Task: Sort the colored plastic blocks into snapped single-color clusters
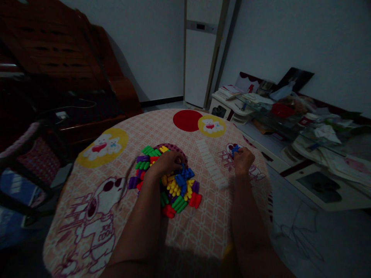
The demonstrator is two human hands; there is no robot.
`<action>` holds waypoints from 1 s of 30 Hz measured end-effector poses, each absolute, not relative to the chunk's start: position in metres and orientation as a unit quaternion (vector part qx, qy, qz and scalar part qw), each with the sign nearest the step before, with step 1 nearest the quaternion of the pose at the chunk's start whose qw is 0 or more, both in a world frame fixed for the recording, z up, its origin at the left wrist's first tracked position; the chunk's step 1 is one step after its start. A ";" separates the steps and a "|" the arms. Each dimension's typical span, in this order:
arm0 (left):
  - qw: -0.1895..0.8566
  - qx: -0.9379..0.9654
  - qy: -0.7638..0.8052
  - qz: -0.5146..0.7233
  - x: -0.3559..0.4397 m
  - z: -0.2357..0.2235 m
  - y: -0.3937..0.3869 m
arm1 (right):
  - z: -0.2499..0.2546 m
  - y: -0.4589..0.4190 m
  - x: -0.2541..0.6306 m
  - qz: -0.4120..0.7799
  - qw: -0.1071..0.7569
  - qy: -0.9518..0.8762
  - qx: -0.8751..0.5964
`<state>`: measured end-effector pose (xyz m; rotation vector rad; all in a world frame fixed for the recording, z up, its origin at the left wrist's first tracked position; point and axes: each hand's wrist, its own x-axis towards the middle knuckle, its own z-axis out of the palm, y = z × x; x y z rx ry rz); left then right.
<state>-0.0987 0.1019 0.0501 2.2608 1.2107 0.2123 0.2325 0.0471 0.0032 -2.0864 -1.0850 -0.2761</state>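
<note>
Colourful plastic toy blocks (176, 189) with rounded, finger-like ridges lie heaped on the table in green, purple, red, yellow and blue. They cover most of a dark red, dotted round piece (174, 148), which shows at the heap's far edge. My left hand (169, 161) reaches into the heap with bent, closed fingers, right by the blue blocks (183, 179); what its fingertips grip is hidden. Off to the right, my right hand (244, 160) pinches a blue toy block (235, 149) above the cloth. Between my hands lies a whitish segmented strip (211, 164).
A pink patterned tablecloth (208, 227) with cartoon prints covers the rounded table. Cluttered low cabinets (278, 112) stand along the right wall. To the left are a wooden bench (116, 85) and a chair (34, 154). A tall white appliance (199, 58) stands behind.
</note>
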 end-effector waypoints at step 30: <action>0.408 0.772 0.387 0.296 -0.099 0.044 0.105 | 0.019 0.054 0.107 0.511 0.416 -0.575 -0.485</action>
